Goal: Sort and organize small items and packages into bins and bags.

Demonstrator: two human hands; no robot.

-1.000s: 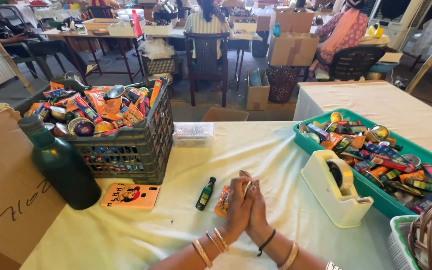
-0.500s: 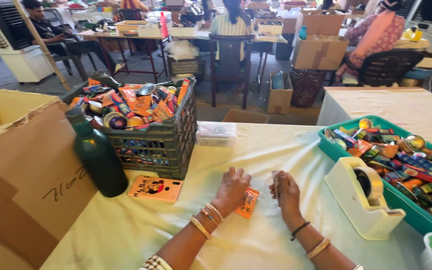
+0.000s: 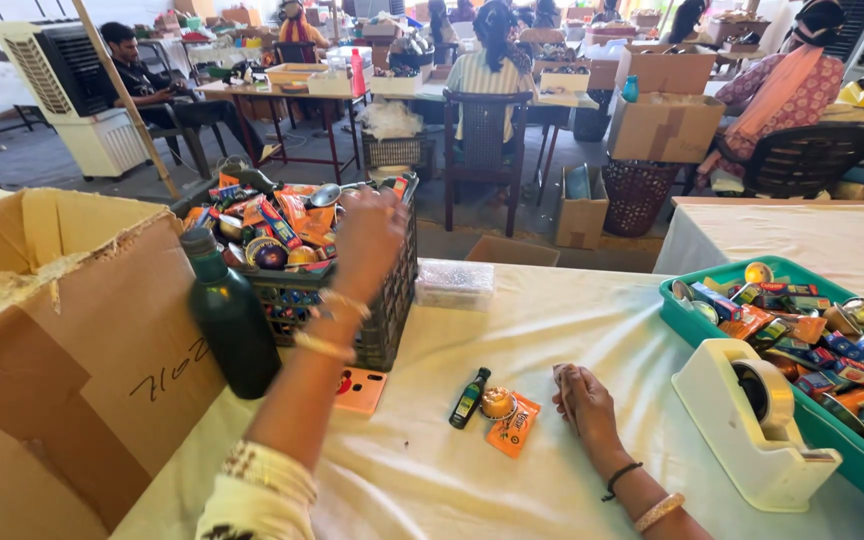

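Vial [image 3: 470, 398] long axis near-far, cap far.

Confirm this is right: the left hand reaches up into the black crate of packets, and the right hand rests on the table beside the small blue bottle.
Not quite: the small bottle beside the right hand is dark green, not blue, as the head view shows. The left hand does reach up into the black crate of packets, and the right hand rests on the table.

Black crate [image 3: 392, 320] heaped with bright packets; small dark bottle [image 3: 470, 398], round cap [image 3: 498, 403] on orange sachet [image 3: 516, 428].
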